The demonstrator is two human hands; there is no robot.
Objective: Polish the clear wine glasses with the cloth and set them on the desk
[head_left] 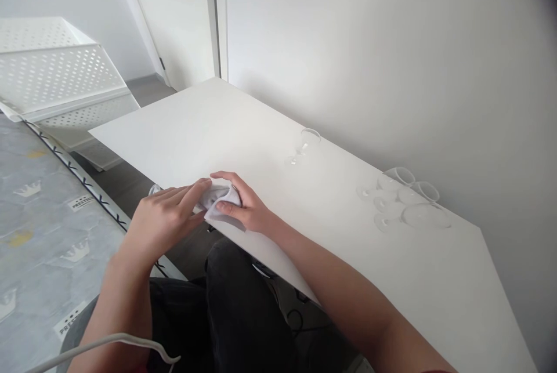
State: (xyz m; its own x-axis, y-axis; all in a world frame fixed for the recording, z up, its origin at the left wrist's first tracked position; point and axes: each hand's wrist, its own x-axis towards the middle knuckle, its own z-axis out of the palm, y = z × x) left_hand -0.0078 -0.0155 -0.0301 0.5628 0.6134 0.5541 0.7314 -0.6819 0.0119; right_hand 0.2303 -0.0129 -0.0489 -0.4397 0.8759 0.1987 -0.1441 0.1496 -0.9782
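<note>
Near the front edge of the white table, my left hand (163,210) is closed around a clear glass (154,189). Only a small part of the glass shows, just left of my fingers; the rest is hidden by my hand and a cloth. My right hand (246,205) grips the pale grey-white cloth (224,205), thumb on the near side and fingers over the far side. The cloth is bunched against the glass, between my two hands.
One stemmed glass (307,141) lies on the white table (191,123) near the wall. Farther right, three more stemmed glasses (424,216) lie grouped on their sides. A patterned mattress (52,234) and white perforated shelving (65,71) are at left. A pale cable (117,338) crosses the lower left.
</note>
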